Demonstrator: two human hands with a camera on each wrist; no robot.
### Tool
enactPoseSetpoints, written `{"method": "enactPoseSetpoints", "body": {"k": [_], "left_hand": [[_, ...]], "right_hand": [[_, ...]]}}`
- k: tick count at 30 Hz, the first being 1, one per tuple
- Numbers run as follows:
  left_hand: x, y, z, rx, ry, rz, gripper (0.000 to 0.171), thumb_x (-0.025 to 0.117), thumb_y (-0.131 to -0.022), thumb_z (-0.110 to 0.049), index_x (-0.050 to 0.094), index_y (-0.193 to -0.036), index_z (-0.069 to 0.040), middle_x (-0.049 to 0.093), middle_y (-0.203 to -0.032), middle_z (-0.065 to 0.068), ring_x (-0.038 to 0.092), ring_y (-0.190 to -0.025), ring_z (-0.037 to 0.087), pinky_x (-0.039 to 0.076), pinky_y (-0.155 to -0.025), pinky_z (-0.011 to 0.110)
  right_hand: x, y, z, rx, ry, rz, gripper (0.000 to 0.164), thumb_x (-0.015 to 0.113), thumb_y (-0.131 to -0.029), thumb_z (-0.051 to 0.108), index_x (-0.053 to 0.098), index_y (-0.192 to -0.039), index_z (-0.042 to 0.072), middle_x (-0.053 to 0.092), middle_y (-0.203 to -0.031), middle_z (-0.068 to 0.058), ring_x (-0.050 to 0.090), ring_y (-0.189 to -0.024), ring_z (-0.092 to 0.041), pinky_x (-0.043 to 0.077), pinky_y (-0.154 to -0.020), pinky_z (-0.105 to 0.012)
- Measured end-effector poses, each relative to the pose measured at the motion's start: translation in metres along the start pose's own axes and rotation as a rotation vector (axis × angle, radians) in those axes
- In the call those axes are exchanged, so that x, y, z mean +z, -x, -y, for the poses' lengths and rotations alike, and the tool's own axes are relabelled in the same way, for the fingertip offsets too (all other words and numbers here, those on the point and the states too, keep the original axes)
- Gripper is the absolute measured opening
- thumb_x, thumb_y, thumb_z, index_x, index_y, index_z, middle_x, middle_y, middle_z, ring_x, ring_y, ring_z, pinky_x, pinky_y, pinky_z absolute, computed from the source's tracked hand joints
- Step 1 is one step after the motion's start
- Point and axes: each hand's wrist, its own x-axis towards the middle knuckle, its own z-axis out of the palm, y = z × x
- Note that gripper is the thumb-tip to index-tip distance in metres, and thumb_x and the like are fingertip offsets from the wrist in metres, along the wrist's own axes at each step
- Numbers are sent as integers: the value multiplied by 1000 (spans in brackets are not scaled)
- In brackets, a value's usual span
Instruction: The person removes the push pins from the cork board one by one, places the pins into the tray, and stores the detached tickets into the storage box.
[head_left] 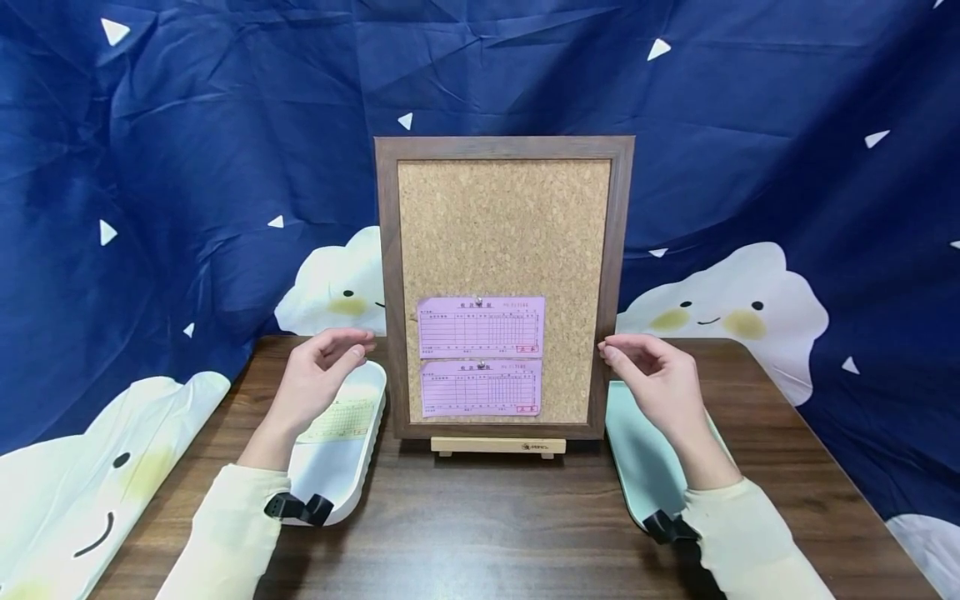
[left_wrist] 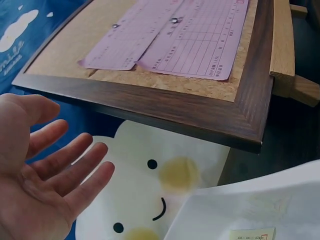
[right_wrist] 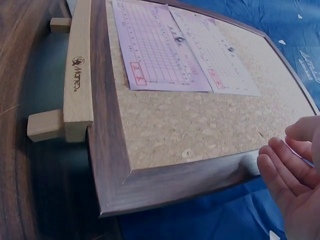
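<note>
A brown-framed cork board (head_left: 510,225) leans upright on a small wooden stand (head_left: 498,446). Low on its left side hang two pink receipt slips, the upper slip (head_left: 457,329) right above the lower slip (head_left: 457,392), each with a metallic pin at its top. My left hand (head_left: 322,375) hovers beside the board's left edge, fingers loosely bent and apart in the left wrist view, holding nothing. At the right edge is my right hand (head_left: 660,379), fingertips close to the frame (right_wrist: 200,180) and nothing gripped; whether they touch it I cannot tell.
Under the left hand sits a white tray (head_left: 378,417) with a yellowish slip (head_left: 341,419) in it. A mint-green tray (head_left: 645,450) lies under the right hand. Behind the wooden table (head_left: 480,533) hangs a blue cloth (head_left: 225,125) printed with clouds.
</note>
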Motion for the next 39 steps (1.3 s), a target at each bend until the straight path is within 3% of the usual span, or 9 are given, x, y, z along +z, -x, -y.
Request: {"method": "enactPoseSetpoints", "body": {"k": [8,18,24,28,32,35,39], "left_hand": [[7,-4,-3,26,-7,19,29,63,-107,-4,66,-133,9,69,-135,32,72,-117,0,56,-99,14],[17,-9,-9,54,56,5,35,62,-105,3,59,-138,12,64,-140,35,70,-117,-2,56,-98,14],[19,-12,-10,34,53,6,38,62,-104,3,57,-141,12,62,-145,34,68,-119,-4,56,-100,15],[21,-15,-14,9,38,12,40,63,-104,1,57,-143,9,61,-149,30,68,-132,21,55,-100,15],[24,-18,-15,0,23,27,41,64,-104,-2,58,-144,7,57,-154,27,59,-141,46,53,-101,13],[26,-18,-14,-7,2,42,41,64,-105,-5,58,-144,4,54,-158,23,57,-143,46,51,-102,12],[29,-18,-13,-14,-15,53,41,65,-105,-6,59,-145,2,51,-160,20,57,-143,45,50,-102,12]], "right_hand": [[7,-3,3,13,-4,15,16,74,-99,-1,76,-113,-9,77,-94,24,73,-86,7,58,-76,-12],[18,-7,5,-11,-20,38,14,74,-98,-3,76,-110,-10,76,-93,23,73,-86,7,59,-79,-12],[22,-8,6,-19,-15,56,13,73,-99,-3,76,-110,-9,76,-93,23,73,-86,6,59,-78,-12],[24,-10,7,-27,-23,65,13,73,-99,-4,76,-110,-9,77,-94,21,73,-86,6,59,-78,-12],[27,-12,7,-26,-6,71,13,74,-99,-1,77,-110,-7,77,-94,20,73,-86,6,58,-77,-13],[30,-13,8,-21,19,77,13,75,-99,1,78,-110,-5,79,-94,13,73,-85,5,58,-76,-13],[34,-13,9,-28,40,96,13,75,-100,3,78,-111,-3,81,-99,-10,72,-86,4,58,-77,-13]]}}
